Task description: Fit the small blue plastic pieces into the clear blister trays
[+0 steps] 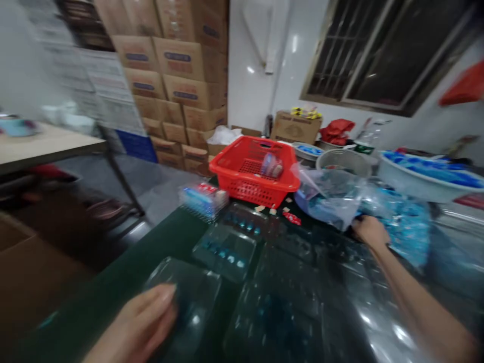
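Observation:
My left hand (139, 317) is blurred at the bottom of the view, its fingertips over the edge of a clear plastic blister tray (185, 297). Several similar trays (227, 252) lie on the dark green tabletop (113, 262), some with blue shapes showing through. My right hand (370, 232) reaches far forward to a clear plastic bag (328, 196) of blue items. Its fingers are hidden behind the bag. Loose blue-tinted plastic (408, 227) lies just to the right of that hand.
A red plastic basket (253, 171) stands at the table's far end, holding a small packet. Behind and right of it are a grey basin (344, 162) and a white basin of blue items (427, 176). Stacked cardboard boxes (170, 65) rise behind. A separate table (45, 143) stands at left.

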